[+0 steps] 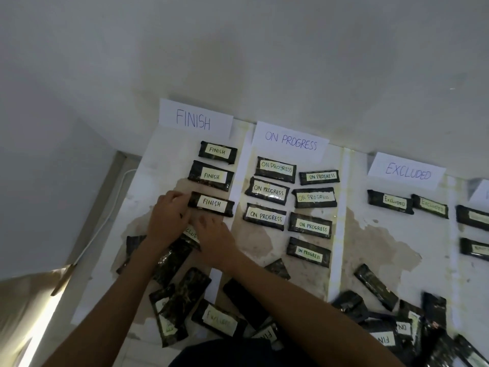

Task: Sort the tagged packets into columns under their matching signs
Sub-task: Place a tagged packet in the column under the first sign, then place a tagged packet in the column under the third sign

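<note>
Three paper signs stand at the wall: FINISH (195, 117), ON PROGRESS (290, 140) and EXCLUDED (407, 171). Dark packets with pale tags lie in columns below them. Under FINISH there are three; my left hand (169, 215) pinches the left end of the lowest FINISH packet (211, 204). My right hand (214, 234) rests flat just below that packet, fingers spread, over a packet tagged EXCLUDED (191, 233) that is mostly hidden. Several ON PROGRESS packets (275, 169) fill two columns. Two EXCLUDED packets (391, 201) lie side by side.
A heap of unsorted packets (397, 321) lies at the lower right, and more loose ones (182, 300) lie under my forearms at the lower left. White paper strips (337, 234) divide the columns. A fourth column (473, 217) runs off the right edge. A white cable (105, 221) lies left.
</note>
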{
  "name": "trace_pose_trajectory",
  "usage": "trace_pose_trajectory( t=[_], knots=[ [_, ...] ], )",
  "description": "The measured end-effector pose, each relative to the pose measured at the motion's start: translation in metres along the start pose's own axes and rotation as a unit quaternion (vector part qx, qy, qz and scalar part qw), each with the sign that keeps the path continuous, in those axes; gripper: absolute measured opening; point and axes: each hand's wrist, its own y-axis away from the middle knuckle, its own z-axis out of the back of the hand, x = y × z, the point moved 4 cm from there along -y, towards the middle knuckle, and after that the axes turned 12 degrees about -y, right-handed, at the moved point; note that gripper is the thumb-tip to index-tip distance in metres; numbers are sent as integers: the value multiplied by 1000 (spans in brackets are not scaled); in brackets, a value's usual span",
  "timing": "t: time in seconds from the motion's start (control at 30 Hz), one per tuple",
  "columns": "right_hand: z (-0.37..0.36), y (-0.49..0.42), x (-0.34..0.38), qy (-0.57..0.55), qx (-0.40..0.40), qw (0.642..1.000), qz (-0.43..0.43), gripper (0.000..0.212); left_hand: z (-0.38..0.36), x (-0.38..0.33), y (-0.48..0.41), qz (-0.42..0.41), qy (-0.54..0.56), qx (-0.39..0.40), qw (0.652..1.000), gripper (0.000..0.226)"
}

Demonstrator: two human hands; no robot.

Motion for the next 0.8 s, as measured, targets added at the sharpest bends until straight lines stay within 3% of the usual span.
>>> trace_pose_trajectory(
  t=[0.17, 0.43, 0.53, 0.8],
  knots=[
    [-12, -6, 15, 62, -14, 998, -10, 29, 3, 13, 28, 47, 30, -2, 998, 37],
    [17, 18, -6, 70, -18, 997, -10, 50, 19, -8, 50, 40, 47, -23, 998, 37],
    [52, 45, -22, 72, -18, 997, -21, 64, 23, -36, 56, 0, 51, -35, 998, 38],
    [129, 137, -82, 97, -63, 992, -48, 63, 9, -146, 65, -129, 93, -2, 987, 44]
  ],
)
